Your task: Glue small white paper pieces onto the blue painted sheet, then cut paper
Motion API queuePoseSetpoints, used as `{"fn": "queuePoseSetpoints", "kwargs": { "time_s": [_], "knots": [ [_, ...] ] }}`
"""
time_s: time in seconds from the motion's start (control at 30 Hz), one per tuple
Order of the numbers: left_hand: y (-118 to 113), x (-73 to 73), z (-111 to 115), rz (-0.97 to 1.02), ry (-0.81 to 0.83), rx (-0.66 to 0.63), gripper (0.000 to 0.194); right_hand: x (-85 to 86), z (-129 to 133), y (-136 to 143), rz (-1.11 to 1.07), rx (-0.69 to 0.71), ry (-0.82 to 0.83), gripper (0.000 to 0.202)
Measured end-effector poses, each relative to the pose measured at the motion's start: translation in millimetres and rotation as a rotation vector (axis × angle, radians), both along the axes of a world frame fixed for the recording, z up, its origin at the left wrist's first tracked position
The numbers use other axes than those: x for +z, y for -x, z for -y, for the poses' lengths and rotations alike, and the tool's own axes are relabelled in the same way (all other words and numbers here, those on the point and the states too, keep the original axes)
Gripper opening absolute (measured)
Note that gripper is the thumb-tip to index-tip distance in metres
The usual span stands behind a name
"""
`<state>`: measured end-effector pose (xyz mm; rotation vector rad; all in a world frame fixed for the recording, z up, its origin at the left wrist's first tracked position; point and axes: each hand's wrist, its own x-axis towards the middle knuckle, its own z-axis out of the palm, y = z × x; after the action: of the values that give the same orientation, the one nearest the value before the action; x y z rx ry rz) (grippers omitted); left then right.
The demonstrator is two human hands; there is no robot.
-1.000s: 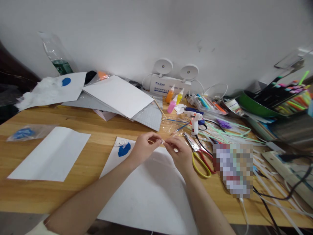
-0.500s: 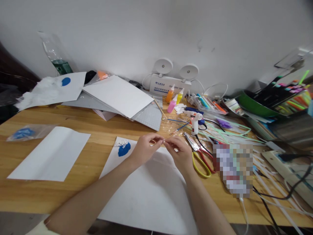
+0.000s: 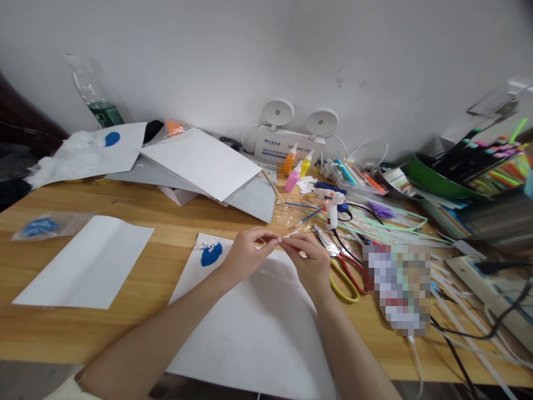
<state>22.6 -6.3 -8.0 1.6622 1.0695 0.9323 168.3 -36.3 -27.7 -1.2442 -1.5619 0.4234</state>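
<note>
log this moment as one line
left hand: pinched; right hand: pinched, beside left; anything held: unclear; sheet: below hands; blue shape: sheet's far left corner; scissors: beside right hand

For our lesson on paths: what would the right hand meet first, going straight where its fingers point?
Most likely the left hand, touching or nearly touching the right hand; depth is unclear.

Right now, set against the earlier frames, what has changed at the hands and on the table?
The right hand has shifted slightly rightward, covering a little more of the yellow handle of the scissors. The left hand has hardly moved. Both seem to pinch a tiny piece, too small to identify; nothing visibly let go. The large white sheet, blue patch and hot glue gun stayed put.
</note>
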Motion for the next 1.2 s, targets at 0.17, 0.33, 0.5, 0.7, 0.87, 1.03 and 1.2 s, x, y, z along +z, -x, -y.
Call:
{"fn": "queuePoseSetpoints", "kwargs": {
  "time_s": [0.17, 0.33, 0.5, 0.7, 0.87, 1.03, 1.2],
  "knots": [
    [-0.7, -1.8, 0.0, 0.009, 0.005, -0.015, 0.016, -0.8, -0.7, -0.4, 0.001, -0.028, 0.011, 0.011],
    [0.3, -3.6, -0.9, 0.033, 0.004, -0.028, 0.016, -2.0, -0.8, 0.9, 0.029, -0.019, 0.002, 0.012],
    [1.6, -2.1, -1.6, 0.026, 0.009, -0.029, 0.016, -3.4, 0.2, 3.0, 0.068, -0.035, -0.067, 0.011],
    [1.3, -1.4, -1.4, 0.002, -0.009, -0.001, 0.016, -1.6, 0.0, 3.3, 0.063, -0.024, -0.024, 0.005],
    [1.7, -1.1, -1.9, -0.041, -0.055, 0.061, 0.013, 0.3, -0.2, 2.7, 0.063, 0.011, 0.016, 0.004],
    [1.8, -2.2, -2.6, -0.058, -0.071, 0.049, 0.013, -0.2, -1.0, 1.5, 0.063, 0.027, 0.032, 0.004],
    [1.0, -1.2, -1.8, -0.049, -0.087, 0.038, 0.013, 0.2, -0.8, 0.5, 0.043, 0.024, 0.038, 0.004]
  ]
}}
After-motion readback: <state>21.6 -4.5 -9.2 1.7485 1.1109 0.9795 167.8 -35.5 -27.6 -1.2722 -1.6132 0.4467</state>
